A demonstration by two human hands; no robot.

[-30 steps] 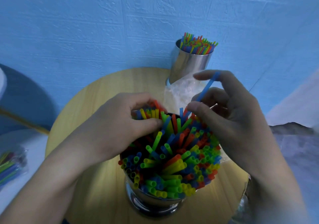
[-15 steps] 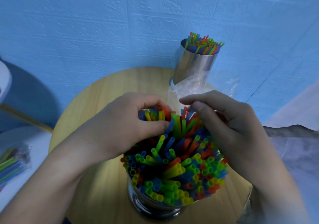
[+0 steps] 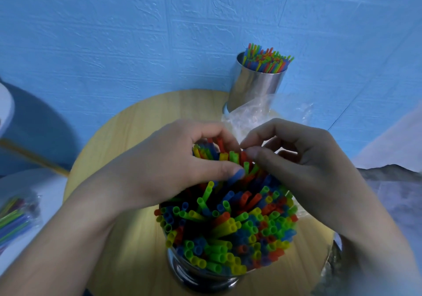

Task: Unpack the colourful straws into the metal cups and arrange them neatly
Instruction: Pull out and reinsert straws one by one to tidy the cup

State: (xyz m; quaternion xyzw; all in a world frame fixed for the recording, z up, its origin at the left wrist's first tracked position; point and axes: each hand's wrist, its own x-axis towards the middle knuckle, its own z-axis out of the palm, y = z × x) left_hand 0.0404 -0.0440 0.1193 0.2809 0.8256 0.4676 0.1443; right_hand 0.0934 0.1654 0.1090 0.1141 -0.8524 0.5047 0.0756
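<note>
Left hand (image 3: 169, 165) grips a cluster of colourful plastic straws (image 3: 228, 227) standing in the near shiny metal cup (image 3: 205, 279) on the round wooden desk (image 3: 137, 136). Right hand (image 3: 303, 165) pinches straw tips alongside.

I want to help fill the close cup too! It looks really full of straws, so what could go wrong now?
The near cup is crammed and its straws fan out past the rim, so pushing more in could pop some onto the table. The left hand grips a bunch at the far side while the right hand works at the tips; a hard shove might bend straws or tip the cup.
</note>
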